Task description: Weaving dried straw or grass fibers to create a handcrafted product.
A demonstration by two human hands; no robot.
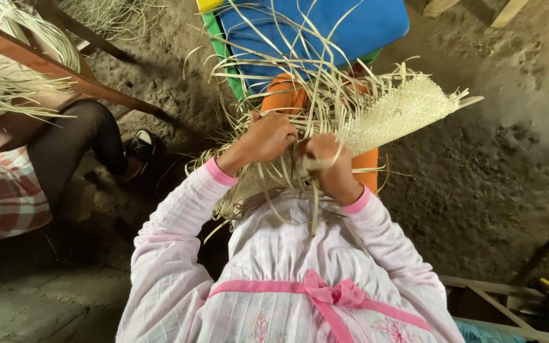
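Head cam, looking straight down. Woven straw mat (394, 114): pale cream, flat, tight basket-weave grid, roughly fan-shaped, edges ragged w/ loose ends poking out at the far right tip. From its near edge spill loose straw strips (287, 70), long, thin, flat, stiff-looking, fanning out in all directions, some arcing over the blue cushion (351, 25), which is smooth and rounded at the corner, w/ a green edge under it.

Left hand (267, 136): fingers curled down, closed over a bundle of strips at the unwoven edge. Right hand (328, 165): fist-like, fingers folded round strips, one flat strip crossing over the knuckles. Hands just beside each other, nearly touching. Woven part lies beyond and to the right of the right hand, its near edge meeting both grips; unfinished strands hang below the hands onto the lap.

Sleeves (173, 241): pale pink-white check fabric, pink cuffs; pink ribbon bow (332, 293) at the waist. Orange cloth (287, 95) shows under the straw.

Ground (497, 165): dark packed earth, lumpy. At left another person's dark-stockinged leg (71, 146) and black shoe (140, 145), plaid cloth beside it, plus reddish wooden bars (46, 63) w/ more straw draped over.
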